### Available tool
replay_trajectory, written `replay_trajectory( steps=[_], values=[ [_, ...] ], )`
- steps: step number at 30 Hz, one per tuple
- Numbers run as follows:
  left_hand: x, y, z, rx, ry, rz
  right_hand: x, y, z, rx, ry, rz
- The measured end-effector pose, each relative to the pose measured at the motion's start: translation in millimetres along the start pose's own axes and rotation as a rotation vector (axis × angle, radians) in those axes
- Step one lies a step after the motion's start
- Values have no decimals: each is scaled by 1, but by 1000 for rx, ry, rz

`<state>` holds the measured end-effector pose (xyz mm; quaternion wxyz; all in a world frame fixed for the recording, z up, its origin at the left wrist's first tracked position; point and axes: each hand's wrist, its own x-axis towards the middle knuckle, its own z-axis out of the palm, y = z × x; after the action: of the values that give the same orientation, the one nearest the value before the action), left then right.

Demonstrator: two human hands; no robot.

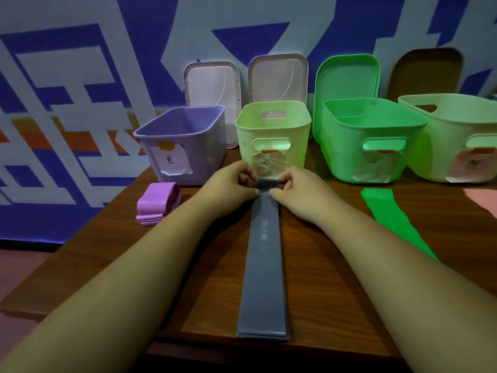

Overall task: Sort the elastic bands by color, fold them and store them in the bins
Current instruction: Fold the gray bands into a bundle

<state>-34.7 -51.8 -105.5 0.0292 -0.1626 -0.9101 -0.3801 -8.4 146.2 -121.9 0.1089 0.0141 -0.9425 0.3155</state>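
Listing, on a dark wooden table [309, 265] set against a wall [80, 76] painted in blue and white blocks with orange stripes:

- Grey band [265, 265]: flat, lengthwise down the table's middle, near end at the front edge. Far end turned up, pinched by left hand [231, 184] and right hand [295, 189], fingers curled round it.
- Purple band [157, 201]: folded, left, just before the purple bin [188, 141].
- Green band [390, 216]: flat, right.
- Pink band [484, 201]: partly out of view at the right edge.
- Pale green bin [274, 130], bright green bin [349, 146], fourth pale bin [443, 146]: in a row at the back, paper labels on their fronts.
- Two pink lids [212, 84], green lid [347, 76], brown lid [427, 74]: leaning on the wall.
- Reddish floor [16, 273], left.
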Motion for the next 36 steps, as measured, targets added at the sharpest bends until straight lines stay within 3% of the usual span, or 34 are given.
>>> replay_trajectory(
  steps=[4,8,15,20,25,29,36],
  values=[
    [-2,0,-1,-193,-33,-14,-3,-1,-5,76,-62,-9],
    [-5,-1,-5,-374,-136,-56,-6,-1,-10,209,-13,13],
    [-12,10,-20,-155,-384,-99,-9,-1,-9,379,64,-9],
    [-10,12,-13,-165,-307,-112,-12,-6,-12,422,129,-58],
    [-6,11,0,-189,-103,-49,-12,-12,-19,476,154,-125],
    [0,5,2,-118,-22,42,-16,-12,-23,459,47,-165],
    [1,-4,-6,49,-122,90,-29,-6,-38,374,-216,-143]
  ],
)
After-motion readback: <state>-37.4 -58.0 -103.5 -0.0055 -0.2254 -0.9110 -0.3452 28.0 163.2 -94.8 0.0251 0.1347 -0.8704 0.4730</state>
